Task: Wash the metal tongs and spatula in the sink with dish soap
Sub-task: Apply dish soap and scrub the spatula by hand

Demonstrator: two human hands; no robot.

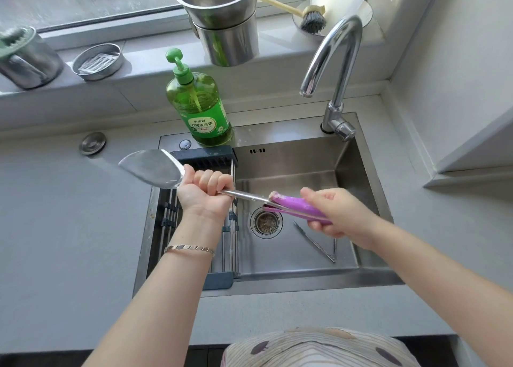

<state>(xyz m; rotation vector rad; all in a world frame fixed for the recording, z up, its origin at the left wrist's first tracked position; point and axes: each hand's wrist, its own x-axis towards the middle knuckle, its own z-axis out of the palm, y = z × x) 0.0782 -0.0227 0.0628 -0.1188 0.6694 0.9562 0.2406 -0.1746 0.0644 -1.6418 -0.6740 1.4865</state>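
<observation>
Stands at steel sink, dish soap bottle upright on its back ledge. Holds spatula level above basin — blade out past left rim. Grips metal shaft just behind blade with left hand, fingers curled tight; wraps right hand round purple handle, thumb on top. Has tongs lying flat on basin floor — right of drain.

A steel sink is set into the grey desk. A round metal cap is seen on the desk, left of the sink. A green soap bottle is stood upright on the sink's back rim, and a tap is mounted at the rim's right corner. A dark rack is laid across the sink's left part. Tongs are laid on the sink floor, right of the drain. On the window ledge behind, stacked steel pots, a round tin and a brush are set.
</observation>
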